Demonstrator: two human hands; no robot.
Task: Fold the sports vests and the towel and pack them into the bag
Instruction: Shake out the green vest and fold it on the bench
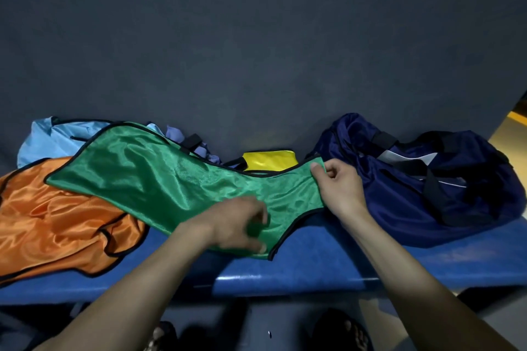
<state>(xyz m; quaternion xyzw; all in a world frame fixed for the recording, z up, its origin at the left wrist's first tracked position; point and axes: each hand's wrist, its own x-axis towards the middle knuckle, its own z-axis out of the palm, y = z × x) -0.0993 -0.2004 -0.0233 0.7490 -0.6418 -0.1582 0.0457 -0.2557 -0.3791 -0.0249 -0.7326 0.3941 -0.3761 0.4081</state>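
Blue bench (313,259) | green vest (159,177) between hands | left (239,225), right (339,188) both pinching it

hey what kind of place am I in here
Probably a sports changing room or gym: a blue bench against a dark wall, training vests like the green vest, and a navy sports bag.

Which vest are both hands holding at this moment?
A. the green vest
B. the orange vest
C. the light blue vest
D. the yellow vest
A: the right hand pinches the end of the green vest near the bag, and the left hand grips its lower edge, while the orange vest lies untouched.
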